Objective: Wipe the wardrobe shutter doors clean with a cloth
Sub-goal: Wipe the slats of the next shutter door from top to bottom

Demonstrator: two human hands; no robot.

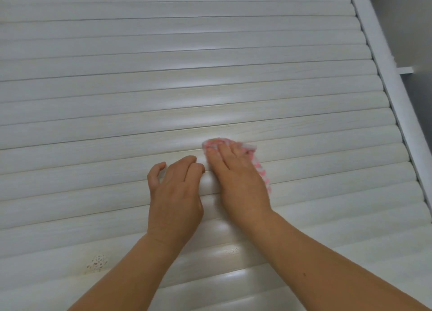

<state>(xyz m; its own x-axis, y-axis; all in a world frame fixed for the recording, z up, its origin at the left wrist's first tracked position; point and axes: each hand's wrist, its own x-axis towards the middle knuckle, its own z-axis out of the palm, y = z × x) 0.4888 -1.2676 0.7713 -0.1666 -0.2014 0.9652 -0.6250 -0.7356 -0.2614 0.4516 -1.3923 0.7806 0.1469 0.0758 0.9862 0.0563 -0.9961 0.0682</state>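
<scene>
The white slatted shutter door (pixel 163 81) fills nearly the whole view, its slats running left to right. My right hand (pixel 238 179) lies flat on a pink-and-white cloth (pixel 259 165) and presses it against a slat a little right of centre. Most of the cloth is hidden under the palm; its edge shows past the fingertips and along the hand's right side. My left hand (pixel 175 193) rests on the slats just left of the right hand, fingers curled, holding nothing.
The door's white frame (pixel 383 72) runs diagonally down the right side, with a grey wall (pixel 416 30) beyond it. A patch of chipped or spotted finish (pixel 98 262) marks a lower slat at the left.
</scene>
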